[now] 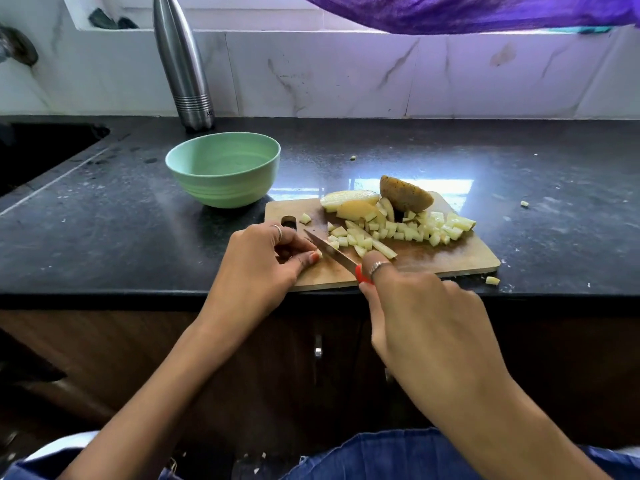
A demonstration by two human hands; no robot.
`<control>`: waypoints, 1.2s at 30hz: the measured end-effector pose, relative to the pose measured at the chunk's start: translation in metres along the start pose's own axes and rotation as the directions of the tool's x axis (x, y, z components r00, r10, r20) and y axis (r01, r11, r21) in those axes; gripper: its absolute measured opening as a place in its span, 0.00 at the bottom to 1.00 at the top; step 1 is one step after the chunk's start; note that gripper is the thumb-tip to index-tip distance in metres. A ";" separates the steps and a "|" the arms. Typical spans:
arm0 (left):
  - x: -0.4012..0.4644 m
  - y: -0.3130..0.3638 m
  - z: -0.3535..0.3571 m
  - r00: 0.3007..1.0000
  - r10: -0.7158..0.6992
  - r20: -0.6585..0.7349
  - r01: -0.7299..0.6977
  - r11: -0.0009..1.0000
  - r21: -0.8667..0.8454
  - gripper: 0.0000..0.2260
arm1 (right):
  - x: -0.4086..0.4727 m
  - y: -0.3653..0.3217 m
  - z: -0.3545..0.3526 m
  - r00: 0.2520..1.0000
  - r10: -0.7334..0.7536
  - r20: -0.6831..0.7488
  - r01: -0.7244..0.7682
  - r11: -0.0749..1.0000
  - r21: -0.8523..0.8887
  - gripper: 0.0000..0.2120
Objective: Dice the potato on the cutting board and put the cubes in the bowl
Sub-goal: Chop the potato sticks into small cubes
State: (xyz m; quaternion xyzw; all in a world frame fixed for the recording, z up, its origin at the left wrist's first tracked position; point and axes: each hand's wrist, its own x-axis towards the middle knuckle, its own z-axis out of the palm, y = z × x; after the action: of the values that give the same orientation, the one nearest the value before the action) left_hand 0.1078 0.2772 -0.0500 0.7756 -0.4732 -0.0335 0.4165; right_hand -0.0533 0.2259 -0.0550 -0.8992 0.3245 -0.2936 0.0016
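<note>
While the sink (pixel 41 150) occupies the far left of the black counter (pixel 138 237), a steel bottle (pixel 183 64) stands behind the empty green bowl (pixel 223 168). Right of the bowl lies the cutting board (pixel 450 261). At its left end, the left hand (pixel 263 265) pinches a small potato piece (pixel 318 254) beside the knife (pixel 329 249). The right hand (pixel 415 317) grips the knife's red handle. Potato cubes (pixel 408 230) are heaped mid-board, with uncut potato pieces (pixel 405 194) behind them. One stray cube (pixel 491 280) lies on the counter.

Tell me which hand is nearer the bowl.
Left. The left hand sits at the board's near-left end, just in front of the bowl. The right hand grips the knife further right, off the counter edge.
</note>
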 end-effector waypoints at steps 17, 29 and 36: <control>-0.003 -0.003 0.003 0.998 -0.004 -0.064 0.006 1.000 0.025 0.04 | -0.015 -0.014 -0.021 0.997 0.041 0.072 -0.042 0.999 0.011 0.13; -0.001 0.000 0.003 0.998 0.034 -0.051 -0.029 0.995 0.101 0.02 | -0.006 0.008 -0.032 0.952 0.151 0.266 -0.208 0.956 0.205 0.09; 0.007 0.002 0.004 0.998 0.055 -0.005 -0.054 0.988 0.142 0.03 | 0.003 0.064 -0.057 0.817 0.199 0.542 -0.466 0.781 0.416 0.05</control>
State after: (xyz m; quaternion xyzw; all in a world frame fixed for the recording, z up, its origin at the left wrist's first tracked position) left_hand 0.1085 0.2689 -0.0488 0.7901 -0.4934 0.0150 0.3634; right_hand -0.1190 0.1846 -0.0182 -0.8315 0.3783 -0.1397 0.3820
